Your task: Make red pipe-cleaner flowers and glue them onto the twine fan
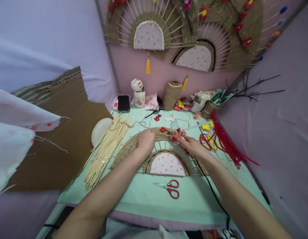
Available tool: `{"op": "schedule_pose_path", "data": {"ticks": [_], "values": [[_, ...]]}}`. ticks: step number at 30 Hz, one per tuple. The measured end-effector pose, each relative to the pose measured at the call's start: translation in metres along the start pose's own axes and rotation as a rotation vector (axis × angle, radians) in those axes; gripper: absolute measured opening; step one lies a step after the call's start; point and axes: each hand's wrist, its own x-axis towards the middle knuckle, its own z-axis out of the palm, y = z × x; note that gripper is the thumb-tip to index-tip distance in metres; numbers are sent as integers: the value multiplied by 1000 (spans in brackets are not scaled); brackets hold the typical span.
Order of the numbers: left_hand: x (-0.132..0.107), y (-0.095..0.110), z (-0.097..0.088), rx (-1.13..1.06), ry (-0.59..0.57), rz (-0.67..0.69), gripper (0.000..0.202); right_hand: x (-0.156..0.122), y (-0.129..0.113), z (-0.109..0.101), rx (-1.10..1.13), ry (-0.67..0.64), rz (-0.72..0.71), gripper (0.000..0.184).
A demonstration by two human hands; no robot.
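A half-round fan [127, 149] of twine-wrapped sticks lies on the table, with a pink-dotted half-circle panel [167, 164] at its centre. My left hand [147, 141] rests closed on the fan's upper left rim, its fingertips hidden. My right hand [192, 147] is closed around a flower-patterned hot glue gun [180, 133] above the fan's right side. A black cord [213, 191] trails from it off the table's front. Between my hands, a small red flower [163, 129] sits on the rim, and pink blossoms crowd the gun's tip.
Red-handled scissors [173, 189] lie in front of the fan. At left are bundled thin sticks [106, 149], a paper plate [100, 131] and cardboard [69, 132]. Red pipe cleaners [226, 142] lie right. A twine spool [172, 95] and dark branches [253, 89] stand behind.
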Motion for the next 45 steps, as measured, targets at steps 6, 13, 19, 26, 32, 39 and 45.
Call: {"op": "schedule_pose_path", "data": {"ticks": [6, 13, 19, 26, 32, 39, 45], "values": [[-1, -2, -4, -33, -13, 5, 29, 1, 0, -1, 18, -28, 22, 46], [2, -2, 1, -58, 19, 37, 28, -2, -10, -2, 32, -42, 41, 43], [8, 0, 4, -46, 43, 80, 25, -1, -4, -2, 42, -25, 26, 45], [11, 1, 2, -38, 71, 151, 22, -3, -1, -5, 47, -41, 13, 48], [13, 0, 7, -35, 87, 196, 21, -6, -1, -7, 28, -22, 49, 47], [15, 0, 10, -47, 44, 229, 23, -7, 4, -9, -31, -14, 22, 47], [13, -5, 12, -38, 20, 222, 23, -5, 6, -9, -21, -28, -8, 53]]}}
